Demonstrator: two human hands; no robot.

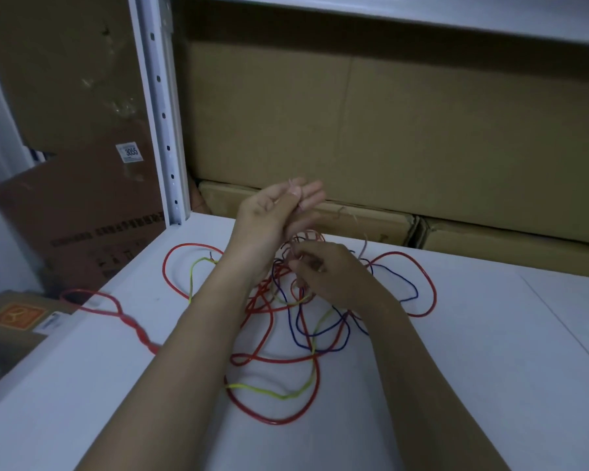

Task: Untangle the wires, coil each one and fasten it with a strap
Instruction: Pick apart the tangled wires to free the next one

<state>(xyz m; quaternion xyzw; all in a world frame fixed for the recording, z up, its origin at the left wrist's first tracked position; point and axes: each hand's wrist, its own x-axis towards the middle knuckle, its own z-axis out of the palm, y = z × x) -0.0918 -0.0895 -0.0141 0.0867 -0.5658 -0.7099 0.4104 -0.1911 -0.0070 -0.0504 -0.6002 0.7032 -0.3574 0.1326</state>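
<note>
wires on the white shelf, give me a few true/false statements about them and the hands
1. The red wire, blue wire and yellow wire lie tangled on the white shelf. True.
2. The left hand rests flat on the shelf. False: it is raised above the tangle, pinching a pale wire.
3. The right hand is over the middle of the tangle, fingers curled on wire. True.
4. Every wire is coiled and strapped. False: all lie loose.
5. Cardboard boxes stand behind the shelf. True.
</note>
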